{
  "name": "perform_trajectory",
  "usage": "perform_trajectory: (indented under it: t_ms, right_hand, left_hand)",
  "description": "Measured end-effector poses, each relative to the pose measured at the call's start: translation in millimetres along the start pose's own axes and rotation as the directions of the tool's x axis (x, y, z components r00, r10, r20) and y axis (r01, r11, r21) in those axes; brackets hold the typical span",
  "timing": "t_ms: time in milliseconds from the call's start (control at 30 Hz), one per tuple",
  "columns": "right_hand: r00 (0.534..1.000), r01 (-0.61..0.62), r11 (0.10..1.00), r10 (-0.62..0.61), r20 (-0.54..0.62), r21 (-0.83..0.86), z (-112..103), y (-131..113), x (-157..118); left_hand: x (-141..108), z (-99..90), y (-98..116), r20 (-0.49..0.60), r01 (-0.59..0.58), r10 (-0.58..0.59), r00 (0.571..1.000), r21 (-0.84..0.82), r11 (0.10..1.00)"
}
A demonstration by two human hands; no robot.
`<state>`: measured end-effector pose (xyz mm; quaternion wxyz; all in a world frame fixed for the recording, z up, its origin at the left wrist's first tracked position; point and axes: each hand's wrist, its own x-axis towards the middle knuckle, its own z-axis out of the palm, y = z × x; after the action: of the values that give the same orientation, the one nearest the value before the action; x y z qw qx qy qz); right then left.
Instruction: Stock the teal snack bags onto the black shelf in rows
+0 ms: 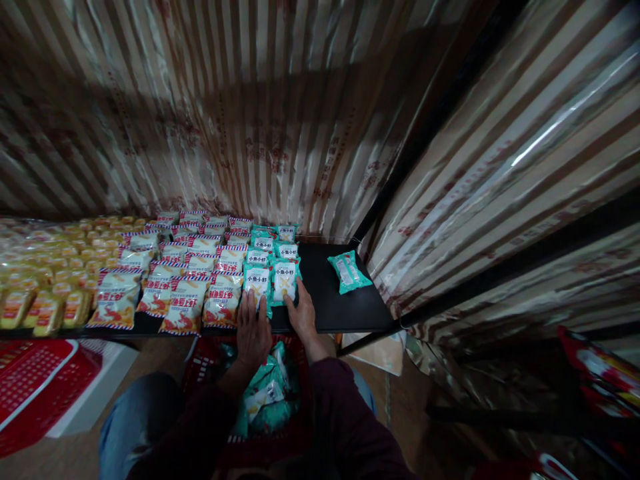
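Two columns of teal-and-white snack bags (285, 277) stand on the black shelf (325, 303), overlapping from front to back. My left hand (253, 333) rests its outstretched fingertips on the lower part of the front left snack bag (257, 280). At the front right bag, my right hand (303, 312) touches the lower right edge, thumb and fingers apart. Neither hand is wrapped round a bag. A single teal snack bag (349, 272) lies apart on the shelf's right end. Below my arms, a red basket (197, 363) holds several more teal bags (273, 383).
Left of the teal bags stand rows of white-and-orange snack bags (185, 303), then yellow packaged cakes (47, 310). A black metal post (425, 143) rises at the shelf's right end. Striped sheeting (280, 120) hangs behind. Another red basket (45, 380) sits at lower left.
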<state>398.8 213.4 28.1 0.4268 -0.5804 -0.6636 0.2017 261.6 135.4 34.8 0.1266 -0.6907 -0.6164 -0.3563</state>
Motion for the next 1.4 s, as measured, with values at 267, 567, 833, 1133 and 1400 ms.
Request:
perform_trajectory:
  t_ms: [267,567,833,1133,1400]
  right_hand:
    - [0.996,-0.086,0.995,0.087,-0.018,0.042,-4,6,16]
    - [0.978,-0.201,0.967,0.206,-0.018,0.154,-7,17,49]
    - [0.977,-0.206,0.964,0.192,0.096,0.169,-4,16,67]
    - [0.970,-0.244,0.896,0.223,0.098,0.371,-3,23,94]
    - [0.964,-0.263,0.866,0.221,0.146,0.426,4,28,121]
  left_hand:
    - [8,-0.5,2,0.003,-0.024,0.024,1.000,0.021,0.999]
    - [26,14.7,16,0.147,-0.080,0.077,0.986,0.014,0.997]
    - [43,25.9,20,0.171,-0.073,0.067,0.983,0.027,0.997]
    - [43,35.1,18,0.130,-0.079,0.074,0.989,0.031,0.996]
    - [49,40.1,17,0.140,-0.082,0.079,0.987,0.020,0.996]
